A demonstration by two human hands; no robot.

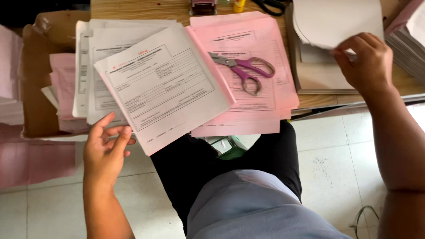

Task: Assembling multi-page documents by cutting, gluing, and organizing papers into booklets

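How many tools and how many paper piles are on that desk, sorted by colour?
Scissors: 2, purple scissors, black scissors at the top edge
Pink piles: 1, pink pile
White piles: 2, white form pile near the left hand, blank pile under the right hand
Total: 5

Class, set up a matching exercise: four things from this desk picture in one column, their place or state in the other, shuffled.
1. purple-handled scissors
2. left hand
3. right hand
4. white printed form

a. lifting blank white sheets
b. tilted, over a pink sheet
c. lying on the pink paper stack
d. open, at the form's lower corner

Pairs: 1-c, 2-d, 3-a, 4-b
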